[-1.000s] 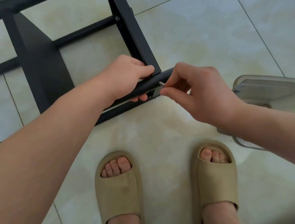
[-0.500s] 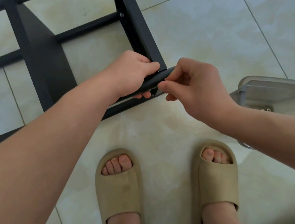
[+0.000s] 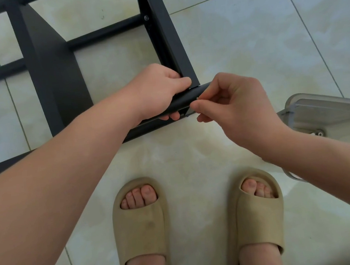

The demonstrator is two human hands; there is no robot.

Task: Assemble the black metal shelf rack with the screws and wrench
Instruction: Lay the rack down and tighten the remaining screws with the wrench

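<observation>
1. Moved in since a second ago: right hand [image 3: 236, 108], then held just off the bar [image 3: 182, 102], now touching its right end. Left hand [image 3: 160, 90] barely shifted.
2. Left hand wrapped round the bar beside the near corner of the black rack [image 3: 167, 35], thumb on top and fingers curled under, holding it against the upright post.
3. Right hand pinching a small silver screw [image 3: 196, 97] between thumb and forefinger, other fingers loosely curled. Most of the screw hidden by the fingertips.
4. Bar lying crosswise in front of the body, long axis running left to right and rising slightly to the right. Screw at its right end, tip pointing left toward the joint. Hole itself not visible.
5. Right hand nearer the joint, so probably the one to twist the screw in while the left hand steadies. Screw seemingly not yet seated.
6. No wrench in sight. Clear box [image 3: 324, 111] on the tiled floor [image 3: 245, 26] to the right, well apart from the joint.
</observation>
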